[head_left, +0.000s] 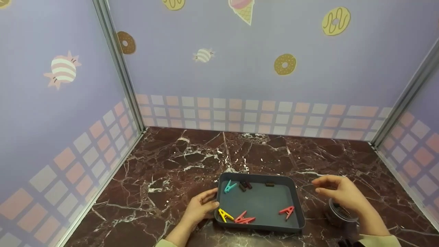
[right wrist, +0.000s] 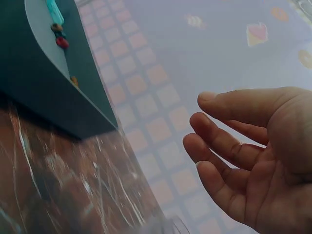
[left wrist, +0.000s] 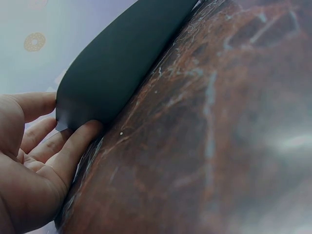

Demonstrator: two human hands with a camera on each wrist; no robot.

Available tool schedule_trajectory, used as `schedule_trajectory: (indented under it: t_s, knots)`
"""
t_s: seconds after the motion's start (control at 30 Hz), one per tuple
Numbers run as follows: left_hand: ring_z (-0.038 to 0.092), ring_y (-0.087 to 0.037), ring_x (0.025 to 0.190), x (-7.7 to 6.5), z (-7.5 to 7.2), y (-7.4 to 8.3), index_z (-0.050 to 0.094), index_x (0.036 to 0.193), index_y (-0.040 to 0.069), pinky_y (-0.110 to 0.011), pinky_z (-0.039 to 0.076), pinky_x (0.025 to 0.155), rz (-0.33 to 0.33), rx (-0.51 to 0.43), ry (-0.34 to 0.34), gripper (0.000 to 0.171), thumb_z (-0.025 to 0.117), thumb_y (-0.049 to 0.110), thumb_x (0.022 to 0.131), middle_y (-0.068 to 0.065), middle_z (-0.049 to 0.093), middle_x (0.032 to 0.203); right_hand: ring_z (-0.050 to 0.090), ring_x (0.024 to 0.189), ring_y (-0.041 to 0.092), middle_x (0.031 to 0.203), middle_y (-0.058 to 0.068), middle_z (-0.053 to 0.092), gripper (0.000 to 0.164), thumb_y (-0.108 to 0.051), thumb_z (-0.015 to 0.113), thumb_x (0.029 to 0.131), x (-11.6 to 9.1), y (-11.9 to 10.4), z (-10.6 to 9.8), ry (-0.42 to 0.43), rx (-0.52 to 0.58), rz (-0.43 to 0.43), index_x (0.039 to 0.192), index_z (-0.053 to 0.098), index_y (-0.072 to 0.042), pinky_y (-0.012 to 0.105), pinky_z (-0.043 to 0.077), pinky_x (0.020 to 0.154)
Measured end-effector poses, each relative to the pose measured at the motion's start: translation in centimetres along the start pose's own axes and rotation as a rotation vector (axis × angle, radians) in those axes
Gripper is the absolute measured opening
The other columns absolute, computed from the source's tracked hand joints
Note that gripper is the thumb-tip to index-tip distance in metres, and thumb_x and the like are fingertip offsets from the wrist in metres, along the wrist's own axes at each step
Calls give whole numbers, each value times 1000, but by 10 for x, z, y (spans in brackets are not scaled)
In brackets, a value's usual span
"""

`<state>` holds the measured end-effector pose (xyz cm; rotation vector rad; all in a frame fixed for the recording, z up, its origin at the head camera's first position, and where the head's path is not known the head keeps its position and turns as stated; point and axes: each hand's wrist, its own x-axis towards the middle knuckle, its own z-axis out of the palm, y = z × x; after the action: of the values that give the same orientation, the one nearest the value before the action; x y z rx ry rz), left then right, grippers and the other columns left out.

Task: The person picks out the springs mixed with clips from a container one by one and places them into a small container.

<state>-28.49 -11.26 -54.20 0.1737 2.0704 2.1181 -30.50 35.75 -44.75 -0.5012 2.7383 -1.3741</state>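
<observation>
A shallow dark grey tray [head_left: 259, 202] lies on the table. My left hand [head_left: 200, 207] touches its left wall with thumb and fingertips; in the left wrist view the fingers [left wrist: 78, 144] rest against the tray's outer side [left wrist: 102, 73]. Inside are a teal plastic clip [head_left: 229, 187], a yellow clip [head_left: 225, 215], red clips [head_left: 244, 219] at the near edge and another red clip [head_left: 287, 211] at right. Small dark ribbed pieces [head_left: 270, 184] lie along the far side. Right of the tray, my right hand [head_left: 339, 192] hovers, fingers loosely bent, holding nothing.
A clear round container [head_left: 339, 214] with dark ribbed pieces stands right of the tray, partly hidden under my right wrist. Dark red marble tabletop [head_left: 164, 164] surrounds the tray. Printed panels [head_left: 240, 82] with metal corner posts [head_left: 123, 75] enclose the back and sides.
</observation>
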Motion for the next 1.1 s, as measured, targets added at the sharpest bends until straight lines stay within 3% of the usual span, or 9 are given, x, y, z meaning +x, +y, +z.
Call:
schedule_trajectory:
  t_s: [0.1,0.2,0.47,0.67,1.1]
  knots:
    - [56,-45,136,0,0,0,47,149,-7,-45,66,75,2,-2,-1,61,69,8,94,-34,49,150,70,93,-1,116,14,74,32,-18,73,96,7,-4,10,-11,19,-24,122,71,0,24,61,72]
    - [56,-45,136,-1,0,0,47,149,-7,-45,66,76,5,-9,-6,61,69,8,94,-34,49,150,69,94,-3,117,22,72,30,-18,74,95,14,-8,20,-4,15,-39,120,72,-1,22,61,77]
    - [55,-45,137,0,-1,0,47,150,-6,-46,65,79,3,-4,-4,60,68,8,95,-34,47,152,69,94,2,115,23,73,28,-16,75,94,33,-18,43,-12,6,-84,119,73,-3,26,62,76]
    - [54,-46,137,1,0,-1,47,149,-6,-46,65,80,4,10,7,60,68,7,95,-34,47,152,70,99,7,118,26,72,26,-10,73,94,48,-20,60,-3,23,-76,118,73,-1,20,59,78]
    - [55,-45,136,0,0,0,47,149,-7,-45,65,80,7,-5,4,60,68,7,95,-34,48,151,73,105,38,114,27,74,27,-2,72,91,73,-15,97,-62,-24,-113,117,72,8,20,58,81]
